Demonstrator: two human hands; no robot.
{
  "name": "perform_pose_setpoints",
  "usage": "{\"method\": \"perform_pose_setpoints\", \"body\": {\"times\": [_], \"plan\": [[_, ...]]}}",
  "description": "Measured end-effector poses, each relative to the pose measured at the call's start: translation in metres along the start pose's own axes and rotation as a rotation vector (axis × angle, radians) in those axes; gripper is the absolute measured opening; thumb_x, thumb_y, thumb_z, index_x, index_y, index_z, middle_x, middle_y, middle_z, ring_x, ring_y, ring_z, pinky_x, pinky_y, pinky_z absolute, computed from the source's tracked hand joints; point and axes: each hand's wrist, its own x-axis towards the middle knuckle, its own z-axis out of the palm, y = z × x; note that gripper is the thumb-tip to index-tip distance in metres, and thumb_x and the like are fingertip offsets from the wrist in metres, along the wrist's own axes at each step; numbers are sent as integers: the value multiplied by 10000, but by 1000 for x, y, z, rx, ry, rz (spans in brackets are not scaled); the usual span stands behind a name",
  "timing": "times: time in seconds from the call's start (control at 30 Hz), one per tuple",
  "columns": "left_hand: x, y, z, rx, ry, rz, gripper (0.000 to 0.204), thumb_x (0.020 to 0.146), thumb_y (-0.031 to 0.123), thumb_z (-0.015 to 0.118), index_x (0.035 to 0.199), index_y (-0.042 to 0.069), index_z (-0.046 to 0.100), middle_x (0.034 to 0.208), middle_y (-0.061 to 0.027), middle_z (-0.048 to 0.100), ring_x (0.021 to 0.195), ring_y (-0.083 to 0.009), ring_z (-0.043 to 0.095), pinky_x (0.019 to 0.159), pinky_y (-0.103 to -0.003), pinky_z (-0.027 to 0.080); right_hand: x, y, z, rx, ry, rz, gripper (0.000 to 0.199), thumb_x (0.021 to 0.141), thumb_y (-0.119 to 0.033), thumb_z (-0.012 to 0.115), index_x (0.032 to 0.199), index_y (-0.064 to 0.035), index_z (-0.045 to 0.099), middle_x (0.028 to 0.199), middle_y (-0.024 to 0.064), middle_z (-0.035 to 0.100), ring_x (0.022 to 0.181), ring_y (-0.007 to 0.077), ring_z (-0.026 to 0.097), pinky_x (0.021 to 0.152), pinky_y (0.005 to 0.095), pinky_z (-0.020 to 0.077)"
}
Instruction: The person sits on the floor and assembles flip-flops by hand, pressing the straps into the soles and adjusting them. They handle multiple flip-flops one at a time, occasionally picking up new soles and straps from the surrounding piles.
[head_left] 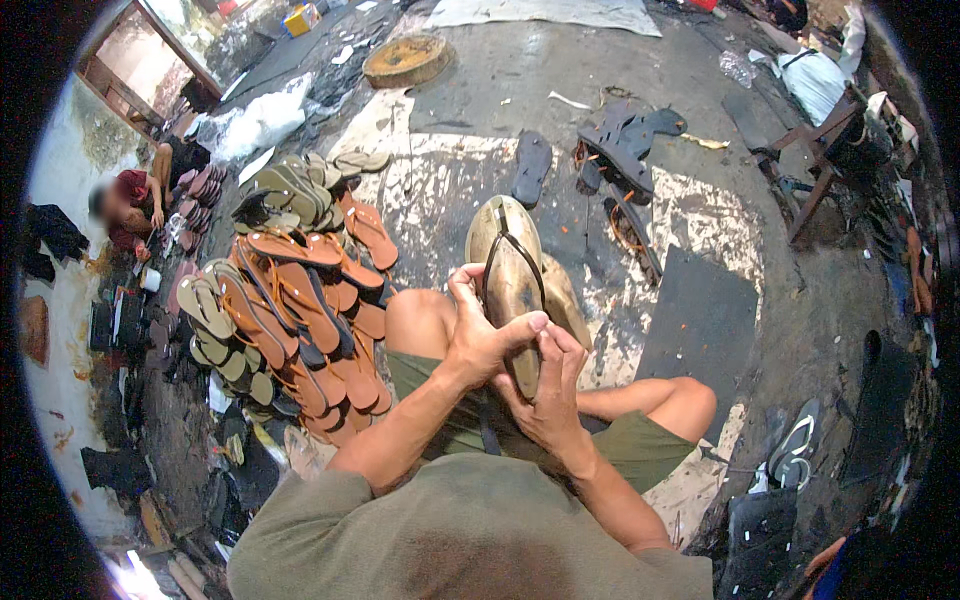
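In front of my lap, a beige, foot-shaped shoe last [516, 262] points away from me, worn and smudged. A dark V-shaped thong strap [487, 268] lies over its top. My left hand [482, 338] grips the last from the left, with the index finger along its side and the thumb lying across it. Around the heel end on the right, my right hand [550, 385] is closed, its fingertips near my left thumb. A second beige form [563, 300] shows partly behind the last, on its right. Whether a sole sits under the last is hidden.
Piled tan sandals [305, 290] and olive sandals [290, 195] lie to my left. Dark sandals [620, 150] and a loose dark sole [532, 168] are ahead. A black sheet [697, 330] lies at right. Farther off are a round wooden block [408, 60] and a seated person [130, 205].
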Motion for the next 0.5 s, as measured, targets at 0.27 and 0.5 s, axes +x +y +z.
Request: {"method": "perform_pose_setpoints", "body": {"times": [0.27, 0.5], "plan": [[-86, 70, -4, -560, -81, -369, 934, 720, 284, 857, 1354, 154, 183, 1352, -184, 464, 1278, -306, 541, 1099, -459, 468, -22, -9, -52, 978, -408, 722, 454, 1106, -418, 466, 1101, 1, 640, 917, 33, 607, 889, 148, 569, 873, 317, 469], [-108, 68, 7, -699, 67, -271, 1002, 638, 427, 872, 1411, 73, 341, 1418, -226, 486, 1309, -374, 524, 1088, -489, 465, -57, -48, -60, 1172, -289, 1101, 434, 1079, -415, 476, 878, -60, 626, 748, -59, 512, 695, 58, 436, 634, 261, 378]]}}
